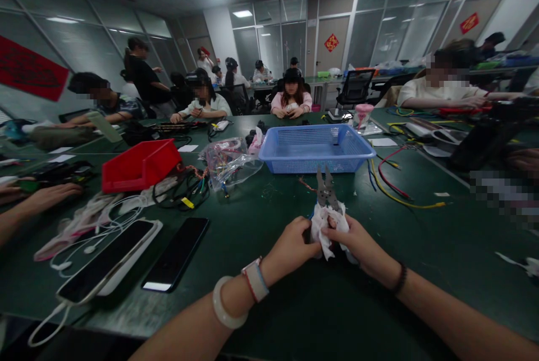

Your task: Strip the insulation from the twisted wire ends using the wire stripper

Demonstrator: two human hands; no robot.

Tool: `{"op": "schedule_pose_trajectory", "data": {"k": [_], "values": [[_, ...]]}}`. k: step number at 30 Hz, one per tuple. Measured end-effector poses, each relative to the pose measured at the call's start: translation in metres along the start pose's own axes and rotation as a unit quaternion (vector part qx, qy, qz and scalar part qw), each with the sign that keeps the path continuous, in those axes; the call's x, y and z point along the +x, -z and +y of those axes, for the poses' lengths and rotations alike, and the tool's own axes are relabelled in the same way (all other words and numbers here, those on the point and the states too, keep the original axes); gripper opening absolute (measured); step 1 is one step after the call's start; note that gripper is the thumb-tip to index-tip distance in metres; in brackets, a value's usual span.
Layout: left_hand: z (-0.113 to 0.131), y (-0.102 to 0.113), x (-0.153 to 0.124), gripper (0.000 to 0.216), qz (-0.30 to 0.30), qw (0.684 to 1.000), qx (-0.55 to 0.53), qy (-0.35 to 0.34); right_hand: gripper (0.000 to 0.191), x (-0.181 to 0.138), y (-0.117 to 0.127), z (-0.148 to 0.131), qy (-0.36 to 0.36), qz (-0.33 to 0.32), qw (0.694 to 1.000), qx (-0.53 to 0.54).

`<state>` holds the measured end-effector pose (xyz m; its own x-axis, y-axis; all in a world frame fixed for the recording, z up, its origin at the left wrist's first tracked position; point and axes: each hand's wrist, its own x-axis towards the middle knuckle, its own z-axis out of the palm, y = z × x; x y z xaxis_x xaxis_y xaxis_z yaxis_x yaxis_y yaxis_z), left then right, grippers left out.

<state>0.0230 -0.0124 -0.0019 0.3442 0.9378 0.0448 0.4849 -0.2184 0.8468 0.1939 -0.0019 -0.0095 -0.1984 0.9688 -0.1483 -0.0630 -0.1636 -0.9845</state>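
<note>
While the left hand point(295, 244) grips white tissue point(323, 231) bunched around the lower part of the pliers point(325, 188), the right hand point(365, 246) clasps the same bundle from the other side, the tool's jaws slightly parted above the green table point(236, 226). Left of both hands lies a black phone point(177, 254). Farther off sit a blue basket point(315, 166), a clear plastic bag point(229, 161) and a red bin point(138, 170); beyond them, a person point(290, 104) faces this way

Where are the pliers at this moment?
The pliers are right of centre in the head view, held with tissue between the left hand and right hand, pointing towards the blue basket.
</note>
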Motion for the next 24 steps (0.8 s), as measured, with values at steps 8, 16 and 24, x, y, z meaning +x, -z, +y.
{"op": "schedule_pose_trajectory", "data": {"k": [8, 16, 24], "values": [[0.001, 0.008, 0.002, 0.023, -0.06, 0.995, -0.032, -0.07, 0.046, 0.002, 0.005, -0.003, -0.021, 0.021, 0.999, 0.025], [-0.002, 0.003, 0.004, 0.024, -0.019, 0.999, -0.047, -0.008, 0.034, 0.0, 0.007, -0.005, -0.02, -0.008, 0.999, 0.042], [-0.006, 0.004, 0.006, 0.031, -0.033, 0.996, -0.079, -0.009, 0.037, -0.003, 0.006, -0.009, -0.083, -0.017, 0.989, 0.123]]}}
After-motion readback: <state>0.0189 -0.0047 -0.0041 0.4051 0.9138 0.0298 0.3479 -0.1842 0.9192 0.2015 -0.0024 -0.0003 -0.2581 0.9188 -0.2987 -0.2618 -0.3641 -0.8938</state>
